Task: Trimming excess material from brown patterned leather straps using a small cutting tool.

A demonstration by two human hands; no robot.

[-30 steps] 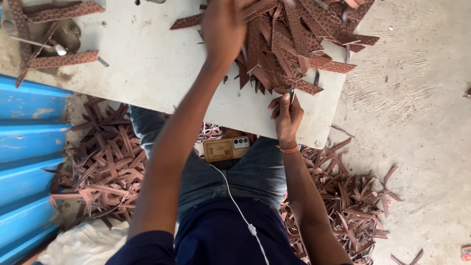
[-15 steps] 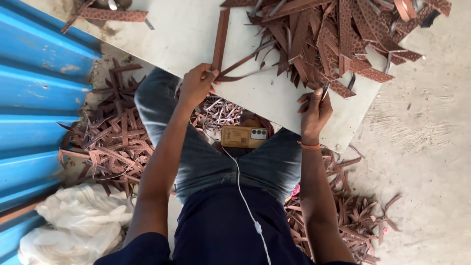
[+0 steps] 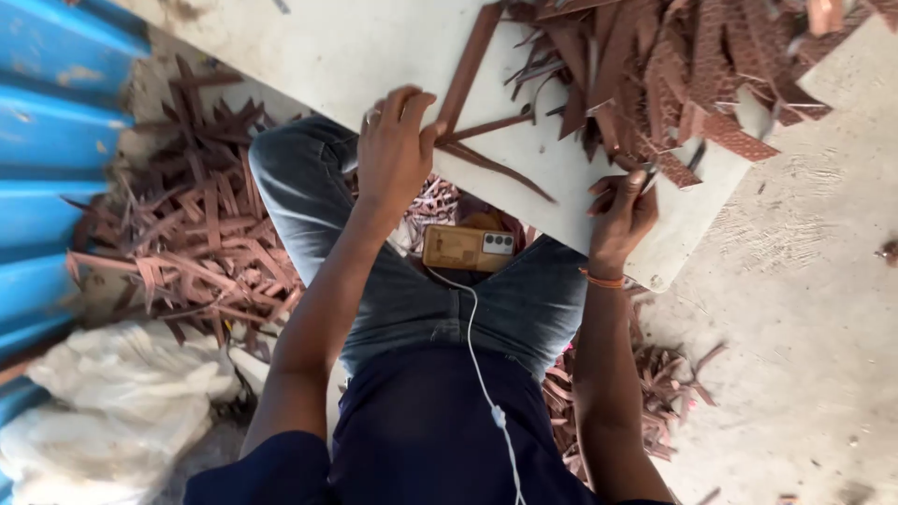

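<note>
My left hand [image 3: 393, 154] rests on the near edge of a white board [image 3: 346, 56] and pinches the end of a long brown strip [image 3: 468, 70] that runs up across the board. Two thinner brown strips [image 3: 491, 154] fan out from the same spot. My right hand [image 3: 622, 210] is closed at the board's near right edge, just below a heap of brown textured strips [image 3: 673, 65]; something small and thin seems to sit in its fingers, but I cannot make it out. An orange band circles that wrist.
A phone in a tan case [image 3: 466, 248] lies on my lap with a white cable [image 3: 482, 374] running from it. Brown offcuts [image 3: 196, 234] litter the ground at left and under the board at right [image 3: 655, 383]. Blue corrugated sheet [image 3: 51, 140] and white bags [image 3: 122, 383] stand left.
My left hand drew back from the heap to the board's near edge, bringing a long brown strip with it. My right hand stayed at the board's edge. The view shifted.
</note>
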